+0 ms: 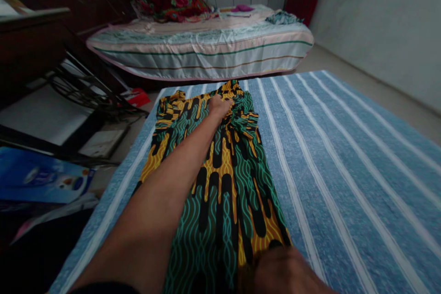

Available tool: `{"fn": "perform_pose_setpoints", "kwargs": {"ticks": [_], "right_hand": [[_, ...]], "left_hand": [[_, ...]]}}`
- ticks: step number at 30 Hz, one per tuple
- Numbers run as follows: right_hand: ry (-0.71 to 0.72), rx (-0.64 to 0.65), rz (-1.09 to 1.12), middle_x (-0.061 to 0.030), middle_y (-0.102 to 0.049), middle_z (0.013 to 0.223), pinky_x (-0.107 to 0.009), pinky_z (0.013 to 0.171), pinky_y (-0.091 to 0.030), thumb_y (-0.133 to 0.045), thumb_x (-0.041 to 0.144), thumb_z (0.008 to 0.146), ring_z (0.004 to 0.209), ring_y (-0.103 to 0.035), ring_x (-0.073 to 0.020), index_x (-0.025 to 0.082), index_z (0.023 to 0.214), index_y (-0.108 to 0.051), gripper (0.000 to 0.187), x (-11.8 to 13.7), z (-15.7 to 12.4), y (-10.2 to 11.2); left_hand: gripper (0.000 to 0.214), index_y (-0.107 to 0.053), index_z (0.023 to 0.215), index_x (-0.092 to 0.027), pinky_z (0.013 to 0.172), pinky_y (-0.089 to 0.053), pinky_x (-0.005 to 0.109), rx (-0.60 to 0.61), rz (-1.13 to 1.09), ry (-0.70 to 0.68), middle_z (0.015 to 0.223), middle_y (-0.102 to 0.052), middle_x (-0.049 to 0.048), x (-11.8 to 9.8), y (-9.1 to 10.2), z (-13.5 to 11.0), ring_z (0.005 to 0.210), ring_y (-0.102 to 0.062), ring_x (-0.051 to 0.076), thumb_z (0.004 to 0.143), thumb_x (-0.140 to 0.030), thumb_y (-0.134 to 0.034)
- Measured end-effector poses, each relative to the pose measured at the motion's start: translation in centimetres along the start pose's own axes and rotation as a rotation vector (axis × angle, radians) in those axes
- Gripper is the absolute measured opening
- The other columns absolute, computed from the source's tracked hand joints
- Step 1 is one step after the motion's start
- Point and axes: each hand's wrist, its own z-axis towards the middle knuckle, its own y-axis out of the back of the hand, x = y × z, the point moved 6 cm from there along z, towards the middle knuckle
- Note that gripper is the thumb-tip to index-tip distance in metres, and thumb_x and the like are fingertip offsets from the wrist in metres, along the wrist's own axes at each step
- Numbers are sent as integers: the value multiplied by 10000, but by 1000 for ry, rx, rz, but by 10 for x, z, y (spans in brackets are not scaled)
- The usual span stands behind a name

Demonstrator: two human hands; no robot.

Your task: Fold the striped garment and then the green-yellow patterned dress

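Observation:
A long dress (220, 179) in green, yellow and black lies lengthwise on a blue-striped cover, its gathered, ruffled parts at the far end. My left arm reaches across it, and my left hand (220, 104) is closed on the cloth near the ruffles at the far right of the dress. My right hand (284, 270) is low in the picture, over the near right edge of the dress. It is smeared by motion, so its fingers do not show clearly. The near end of the dress runs out of view.
The blue-and-white striped cover (344, 156) spreads under the dress. Beyond stands a bed (203, 53) with a pale satin sheet and a bunched floral blanket (172, 2). A dark table with a metal treadle (76, 85) and a blue box (41, 177) are at left.

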Motion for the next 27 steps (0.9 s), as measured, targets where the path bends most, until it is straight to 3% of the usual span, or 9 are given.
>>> {"fn": "perform_pose_setpoints", "kwargs": {"ticks": [4, 7, 9, 11, 13, 16, 19, 21, 27], "right_hand": [[-272, -220, -47, -10, -553, 605, -243, 505, -359, -386, 260, 894, 526, -498, -122, 187, 741, -595, 269, -35, 3, 57], [-506, -363, -52, 16, -500, 524, -244, 486, -309, -438, 329, 860, 470, -456, -116, 185, 777, -627, 251, -71, -2, 91], [-582, -383, -17, 23, -485, 505, -242, 475, -283, -460, 363, 840, 467, -454, -120, 186, 778, -639, 260, -89, -3, 101], [-613, -363, 23, 22, -500, 511, -238, 466, -273, -469, 375, 832, 472, -458, -121, 183, 776, -648, 269, -102, 0, 105], [-648, -340, 0, 15, -528, 523, -235, 475, -282, -489, 367, 830, 487, -475, -124, 178, 782, -662, 261, -108, 7, 108], [-778, -276, -78, -5, -573, 535, -232, 503, -317, -532, 352, 831, 513, -522, -135, 169, 820, -688, 241, -114, 23, 111], [-866, -212, -72, -26, -598, 522, -228, 514, -354, -544, 357, 842, 498, -551, -138, 147, 835, -695, 259, -119, 44, 110], [-872, -202, -63, -41, -603, 508, -224, 507, -371, -532, 364, 850, 468, -551, -133, 125, 786, -693, 295, -122, 57, 110], [-886, -173, -32, -60, -588, 461, -200, 450, -370, -544, 228, 807, 381, -509, -102, 77, 670, -668, 238, -132, 74, 107]], "left_hand": [[346, -602, 1049, -123, 855, -417, 299, -34, 139, -167, 1052, -644, 117, -17, 28, -32, 1000, -582, 233, 736, -271, -597], [223, -635, 932, -139, 795, -429, 288, 98, 249, -355, 925, -661, 83, -27, 47, -92, 887, -600, 205, 763, -247, -539], [189, -640, 863, -159, 698, -429, 262, 249, 214, -355, 771, -643, 29, -21, 59, -144, 748, -595, 166, 769, -281, -530], [179, -622, 770, -173, 593, -400, 231, 490, 157, -299, 647, -591, -12, -6, 66, -202, 630, -563, 131, 771, -326, -529], [181, -583, 724, -177, 511, -364, 211, 689, 98, -148, 567, -539, -37, 15, 71, -255, 542, -532, 110, 764, -344, -528], [181, -518, 808, -189, 429, -346, 200, 847, -28, 174, 539, -528, -66, 42, 77, -315, 448, -532, 103, 746, -357, -541], [216, -455, 875, -197, 375, -350, 195, 845, -113, 400, 555, -572, -67, 54, 77, -345, 387, -535, 105, 736, -334, -548], [212, -427, 866, -202, 337, -321, 186, 842, -148, 462, 543, -590, -65, 54, 72, -353, 342, -511, 99, 735, -315, -549], [175, -395, 576, -204, 291, -191, 171, 898, -142, 389, 373, -505, -74, 45, 61, -358, 239, -334, 49, 684, -211, -533]]}}
